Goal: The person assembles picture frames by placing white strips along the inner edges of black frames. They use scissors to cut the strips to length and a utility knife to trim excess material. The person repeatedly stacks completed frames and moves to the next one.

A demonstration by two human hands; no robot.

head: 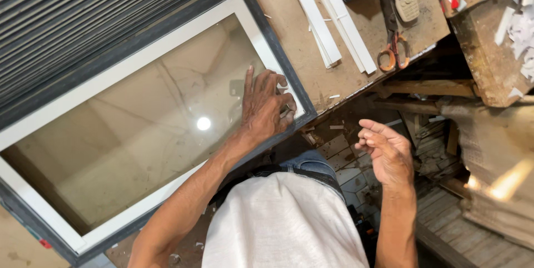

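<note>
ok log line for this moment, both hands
left hand: flat on glass of picture frame near corner | right hand: empty, off bench edge | scissors: on bench, untouched

A rectangular glazed picture frame (pixel 276 40) has a dark grey outer moulding and white inner border; orange-handled metal scissors (pixel 392 51) and white plastic strips (pixel 328 18) lie on the brown workbench (pixel 289 6).

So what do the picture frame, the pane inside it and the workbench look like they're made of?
Frame: probably wood or composite, dark matte outside with a white inner border.
Pane: glass, glossy; it mirrors a lamp and the ceiling, and the left hand rests on it.
Workbench: brown fibreboard or plywood, dull and scuffed.
</note>
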